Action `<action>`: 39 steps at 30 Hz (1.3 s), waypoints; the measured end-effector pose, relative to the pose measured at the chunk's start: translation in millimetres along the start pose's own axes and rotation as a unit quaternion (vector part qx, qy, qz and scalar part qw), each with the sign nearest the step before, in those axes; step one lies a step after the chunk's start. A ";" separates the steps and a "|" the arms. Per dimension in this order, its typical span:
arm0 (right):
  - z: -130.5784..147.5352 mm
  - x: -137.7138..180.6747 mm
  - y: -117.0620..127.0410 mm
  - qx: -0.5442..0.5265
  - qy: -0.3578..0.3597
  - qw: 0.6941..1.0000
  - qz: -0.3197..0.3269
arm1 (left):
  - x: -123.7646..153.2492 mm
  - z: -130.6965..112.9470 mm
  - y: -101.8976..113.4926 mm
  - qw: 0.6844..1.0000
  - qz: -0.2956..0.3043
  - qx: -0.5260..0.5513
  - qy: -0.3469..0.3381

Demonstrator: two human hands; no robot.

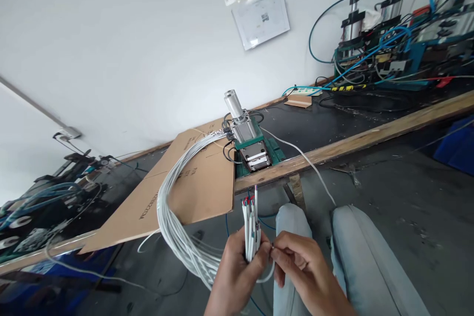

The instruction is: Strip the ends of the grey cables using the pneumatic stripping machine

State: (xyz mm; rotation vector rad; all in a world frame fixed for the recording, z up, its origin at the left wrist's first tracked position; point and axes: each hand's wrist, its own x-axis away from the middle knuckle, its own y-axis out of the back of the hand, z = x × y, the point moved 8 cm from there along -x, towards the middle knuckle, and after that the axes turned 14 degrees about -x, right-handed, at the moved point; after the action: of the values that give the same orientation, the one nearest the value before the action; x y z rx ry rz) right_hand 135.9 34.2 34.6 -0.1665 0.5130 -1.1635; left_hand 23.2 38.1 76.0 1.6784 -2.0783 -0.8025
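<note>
My left hand [237, 269] is closed round a bundle of white cables [251, 229], their stripped ends with red and blue cores pointing up. The bundle loops down and left, then rises over the cardboard sheet [192, 182] to the bench. My right hand [299, 261] pinches a single thin wire at the bundle's side, touching my left fingers. Just beyond, at the bench edge, stands a small green machine with a silver cylinder [249, 138].
The long wooden-edged bench [370, 140] carries blue-hosed pneumatic machines [400, 44] at far right and another at far left [40, 207]. A power strip [305, 91] lies near the wall. My knees in light jeans [348, 242] are below. A blue crate [457, 145] sits under the bench.
</note>
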 end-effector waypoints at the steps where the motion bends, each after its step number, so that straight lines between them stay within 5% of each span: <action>1: -2.5 -0.5 -0.3 -0.027 -0.001 1.000 -0.006 | 0.5 1.0 0.1 1.000 -0.004 0.006 0.000; 12: -4.9 0.8 -8.1 0.020 -0.004 1.000 -0.007 | 9.9 6.8 2.2 0.999 -0.025 0.038 0.015; 21: 30.2 19.4 -17.8 0.304 0.178 0.936 0.004 | 14.2 -9.8 8.5 0.997 -0.008 -0.072 -0.005; 27: 10.6 10.5 -15.8 0.078 0.054 0.995 0.004 | 16.7 -15.5 6.7 0.997 -0.006 0.072 -0.042; 30: -3.2 6.2 -13.7 -0.024 0.025 0.999 -0.018 | 14.9 -16.5 4.5 0.987 0.005 0.155 -0.045; 39: -16.5 -7.3 -2.8 -0.070 0.008 0.997 -0.029 | -0.2 -9.6 3.3 0.989 -0.018 0.144 -0.032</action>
State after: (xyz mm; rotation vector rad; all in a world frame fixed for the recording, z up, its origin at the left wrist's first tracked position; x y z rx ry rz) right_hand 123.7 41.9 23.5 -0.2940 0.6079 -1.1871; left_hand 26.4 36.8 85.5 1.8635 -2.3044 -0.5951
